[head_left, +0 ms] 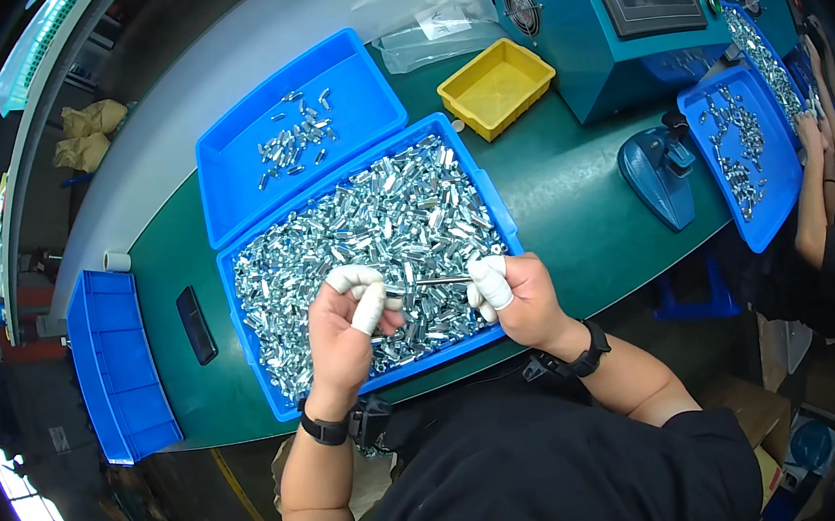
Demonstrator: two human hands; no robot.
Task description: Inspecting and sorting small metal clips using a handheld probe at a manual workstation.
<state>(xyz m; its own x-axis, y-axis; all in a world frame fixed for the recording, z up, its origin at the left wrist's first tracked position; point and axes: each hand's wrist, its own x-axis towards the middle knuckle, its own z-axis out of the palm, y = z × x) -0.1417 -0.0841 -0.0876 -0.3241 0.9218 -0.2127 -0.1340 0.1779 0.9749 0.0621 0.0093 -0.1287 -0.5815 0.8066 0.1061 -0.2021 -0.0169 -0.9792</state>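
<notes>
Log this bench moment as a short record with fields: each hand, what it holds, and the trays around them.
left hand: white finger covers, pinching small metal parts over the full tray
right hand: white finger covers, holding a thin metal rod level
full tray: blue, heaped with small silver parts
back tray: blue, a few parts
yellow bin: empty
bench: green top
co-worker's hand: at another blue tray, far right

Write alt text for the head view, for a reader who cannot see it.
Two hands with white fingertip covers, left hand and right hand, hold a thin metal pin between them over a blue tray heaped with small silver parts. A second blue tray with few parts and a yellow bin sit behind.
</notes>
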